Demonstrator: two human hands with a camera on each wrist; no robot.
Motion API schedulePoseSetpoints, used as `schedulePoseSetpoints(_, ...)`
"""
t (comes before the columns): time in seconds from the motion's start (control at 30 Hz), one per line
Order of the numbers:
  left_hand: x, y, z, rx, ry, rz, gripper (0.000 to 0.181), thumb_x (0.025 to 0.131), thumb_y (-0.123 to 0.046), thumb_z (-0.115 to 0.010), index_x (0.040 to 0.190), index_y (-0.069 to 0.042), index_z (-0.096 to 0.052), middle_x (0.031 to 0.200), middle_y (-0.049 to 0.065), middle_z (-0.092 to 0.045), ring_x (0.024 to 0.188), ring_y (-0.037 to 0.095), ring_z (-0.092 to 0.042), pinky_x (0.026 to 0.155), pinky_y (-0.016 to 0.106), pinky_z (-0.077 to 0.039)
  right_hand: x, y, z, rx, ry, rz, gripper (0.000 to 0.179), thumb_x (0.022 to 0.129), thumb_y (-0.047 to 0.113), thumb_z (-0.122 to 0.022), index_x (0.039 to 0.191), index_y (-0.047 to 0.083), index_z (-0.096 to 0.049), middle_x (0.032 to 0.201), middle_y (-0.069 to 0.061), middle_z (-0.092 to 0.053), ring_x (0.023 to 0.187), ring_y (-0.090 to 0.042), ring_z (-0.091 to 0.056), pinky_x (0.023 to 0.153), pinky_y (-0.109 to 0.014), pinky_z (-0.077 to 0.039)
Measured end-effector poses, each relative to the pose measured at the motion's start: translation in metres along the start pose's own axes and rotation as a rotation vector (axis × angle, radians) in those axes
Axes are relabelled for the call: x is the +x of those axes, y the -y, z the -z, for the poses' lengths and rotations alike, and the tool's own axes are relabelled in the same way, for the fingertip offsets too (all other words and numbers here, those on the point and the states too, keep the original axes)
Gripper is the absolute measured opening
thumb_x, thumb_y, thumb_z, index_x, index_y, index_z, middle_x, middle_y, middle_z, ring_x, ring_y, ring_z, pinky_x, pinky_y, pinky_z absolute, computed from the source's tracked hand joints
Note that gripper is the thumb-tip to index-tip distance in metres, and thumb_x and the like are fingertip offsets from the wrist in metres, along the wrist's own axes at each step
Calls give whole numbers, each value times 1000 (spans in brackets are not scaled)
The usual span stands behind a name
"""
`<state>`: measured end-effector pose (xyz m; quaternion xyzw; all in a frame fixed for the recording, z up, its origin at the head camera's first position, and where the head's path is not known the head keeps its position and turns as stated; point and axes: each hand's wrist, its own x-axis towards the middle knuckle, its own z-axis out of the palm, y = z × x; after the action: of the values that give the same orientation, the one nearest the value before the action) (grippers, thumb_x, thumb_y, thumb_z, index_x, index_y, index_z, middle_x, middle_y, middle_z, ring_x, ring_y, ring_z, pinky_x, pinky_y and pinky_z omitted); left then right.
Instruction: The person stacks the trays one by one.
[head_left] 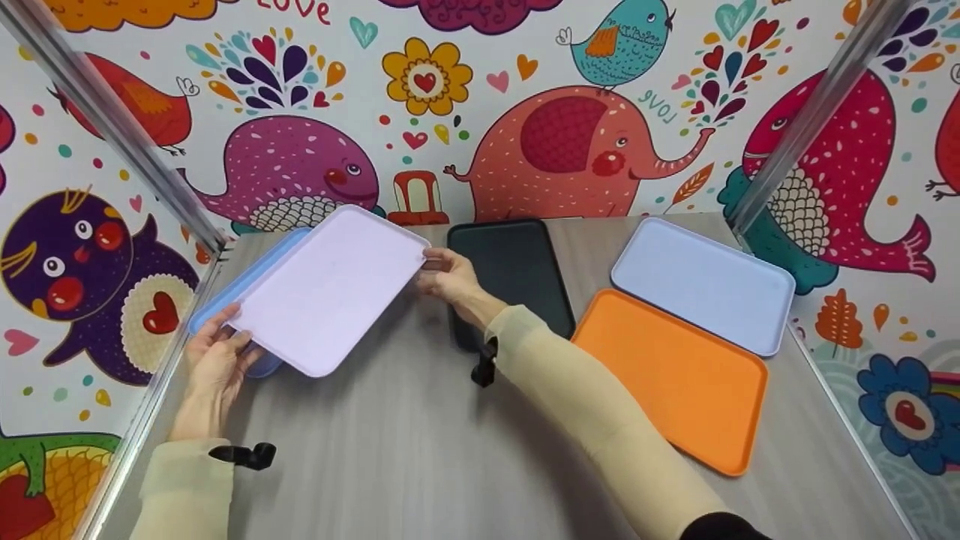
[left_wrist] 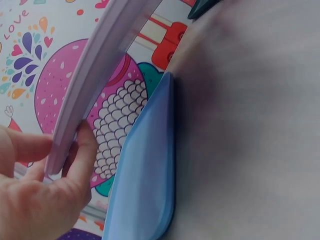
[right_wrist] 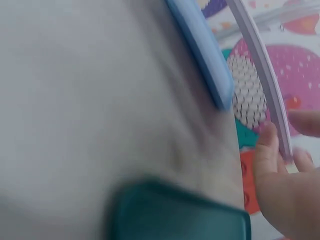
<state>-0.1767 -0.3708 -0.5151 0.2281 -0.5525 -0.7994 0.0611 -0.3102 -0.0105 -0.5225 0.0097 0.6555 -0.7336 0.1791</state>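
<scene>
A pale lilac tray (head_left: 334, 292) is held up by both hands, tilted above the table. At its near left corner my left hand (head_left: 216, 360) pinches the rim, thumb on one face and fingers on the other, as the left wrist view shows. My right hand (head_left: 454, 281) grips the far right corner in the same way. Beneath the lilac tray lies a blue tray (left_wrist: 145, 165) on the table, mostly covered in the head view. Just behind the right wrist sits a dark green-black tray (head_left: 517, 277), partly hidden by that hand and sleeve.
On the right of the table lie an orange tray (head_left: 682, 382) and a light blue tray (head_left: 705, 289), edge to edge. A patterned wall (head_left: 300, 172) backs the grey table (head_left: 375, 450), and metal posts (head_left: 817, 112) stand at its back corners.
</scene>
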Motion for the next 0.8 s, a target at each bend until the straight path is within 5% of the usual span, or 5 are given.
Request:
schedulePoseSetpoints(0.13,3,3,-9,-15,-47,18,53,109,14,-47,150,-19,-58,128,-3,-60,104,6,-72,79,26,-69,-9,-11,-25,100,-49,27,68,87,-16,-76,149,7,-65,137,-18,-70,106,-22,-71,107,-51,-66)
schedulePoseSetpoints(0.37,5,12,-17,-50,-31,37,52,110,12,-46,152,-18,-54,131,-1,-56,104,6,-71,82,27,-69,-22,-24,-56,176,-105,40,80,89,-24,-71,157,15,-53,131,-14,-63,104,-22,-70,87,-37,-69)
schedulePoseSetpoints(0.8,7,21,-24,-24,5,63,48,110,10,-50,150,-17,-52,122,-2,-60,101,5,-74,85,27,-70,-24,-27,-62,100,-185,39,89,91,-23,-71,165,18,-42,145,-21,-55,100,-23,-67,97,-57,-69)
